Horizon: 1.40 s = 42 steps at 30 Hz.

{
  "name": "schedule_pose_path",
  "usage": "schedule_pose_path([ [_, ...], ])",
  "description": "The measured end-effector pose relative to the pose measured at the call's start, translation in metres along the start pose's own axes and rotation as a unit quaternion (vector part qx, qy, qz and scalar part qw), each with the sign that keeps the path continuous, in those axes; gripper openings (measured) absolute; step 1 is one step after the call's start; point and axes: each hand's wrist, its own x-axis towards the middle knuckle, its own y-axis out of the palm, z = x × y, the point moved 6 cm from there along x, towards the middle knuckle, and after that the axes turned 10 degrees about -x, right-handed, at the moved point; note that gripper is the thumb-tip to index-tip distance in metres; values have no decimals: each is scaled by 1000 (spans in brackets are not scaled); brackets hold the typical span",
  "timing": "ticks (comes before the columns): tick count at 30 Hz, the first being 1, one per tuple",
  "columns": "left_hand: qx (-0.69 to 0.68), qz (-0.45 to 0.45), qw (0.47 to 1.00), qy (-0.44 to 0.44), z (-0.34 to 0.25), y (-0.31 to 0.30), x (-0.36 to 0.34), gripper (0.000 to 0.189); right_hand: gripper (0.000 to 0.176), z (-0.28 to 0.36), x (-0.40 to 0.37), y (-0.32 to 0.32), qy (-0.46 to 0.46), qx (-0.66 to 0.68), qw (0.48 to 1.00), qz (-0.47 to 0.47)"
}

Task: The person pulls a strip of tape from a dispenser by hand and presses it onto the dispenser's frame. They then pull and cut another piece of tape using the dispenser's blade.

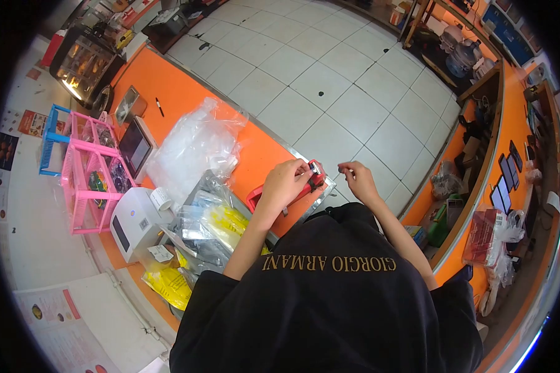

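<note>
A long red tool shaped like a tape dispenser (303, 196) lies at the corner of the orange counter, with a metallic part at its right end. My left hand (283, 185) is over this tool, its fingers curled and the fingertips at the metallic end; the hand hides the tool's middle. Off the counter's edge, a short way to the right, my right hand (359, 181) is raised over the floor. Its fingers are bent and drawn together, and whatever may be between them is too small to make out.
On the orange counter (149, 81) are a heap of clear plastic bags (199, 146), grey and yellow packets (221, 217), a white label printer (134, 221), a tablet (135, 147) and pink baskets (84, 186). A pen (160, 107) lies farther along. Several phones (501, 194) rest on the right counter.
</note>
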Motion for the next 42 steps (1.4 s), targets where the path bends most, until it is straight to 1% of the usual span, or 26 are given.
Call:
schedule_pose_path([
  [4,9,-13,999,29,-16,-13,-13,22,15,68,16,-36,-8,12,1000,-12],
  [6,34,-27,998,47,-19,-19,-20,26,14,101,24,-37,-71,47,994,64],
  [7,35,-27,998,48,-18,-21,-22,26,14,104,29,-35,-71,47,994,63],
  [9,64,-15,997,33,-13,-23,-27,28,17,123,33,-20,-220,-25,966,132],
  [10,65,-15,997,32,-13,-25,-30,28,19,123,36,-11,-202,-38,955,215],
  [11,61,-13,998,28,-14,-27,-32,28,19,125,42,-9,-203,-37,955,215],
  [13,57,-13,998,24,-17,-31,-36,28,21,127,48,7,-244,-90,918,298],
  [14,51,-15,998,23,-18,-32,-37,28,21,129,55,8,-246,-90,918,299],
  [16,45,-18,999,20,-17,-34,-40,27,25,125,59,22,-224,-92,879,410],
  [17,34,-25,999,28,-16,-36,-41,27,25,126,64,23,-225,-92,879,411],
  [19,23,-35,998,37,-19,-40,-44,26,25,122,65,30,-194,-85,853,478],
  [20,31,-29,999,25,-21,-42,-46,25,25,122,66,32,-196,-86,852,478],
  [22,37,-23,999,12,-21,-45,-48,24,25,120,62,37,-195,-82,831,514],
  [24,19,-15,999,28,-21,-46,-49,21,24,120,63,36,-200,-77,837,504],
  [28,4,-27,999,19,-24,-45,-48,18,22,129,61,23,-223,-48,851,473],
  [29,23,-30,999,23,-22,-45,-47,18,22,130,60,20,-223,-48,851,473],
  [30,42,-33,998,28,-22,-44,-45,18,20,131,62,16,-231,-42,861,451],
  [31,42,-33,998,28,-23,-43,-44,18,19,132,63,11,-239,-36,870,429],
  [35,61,-42,996,47,-27,-40,-38,20,17,131,63,-2,-237,-20,884,402],
  [37,69,-43,995,57,-31,-38,-36,20,16,129,62,-7,-203,14,892,404],
  [38,81,-43,994,52,-33,-37,-35,20,16,131,63,-11,-203,15,891,405],
  [40,92,-44,994,46,-40,-36,-31,20,15,139,67,-24,-176,81,895,401],
  [42,110,-40,992,39,-45,-34,-26,20,15,144,68,-35,-181,64,901,390],
])
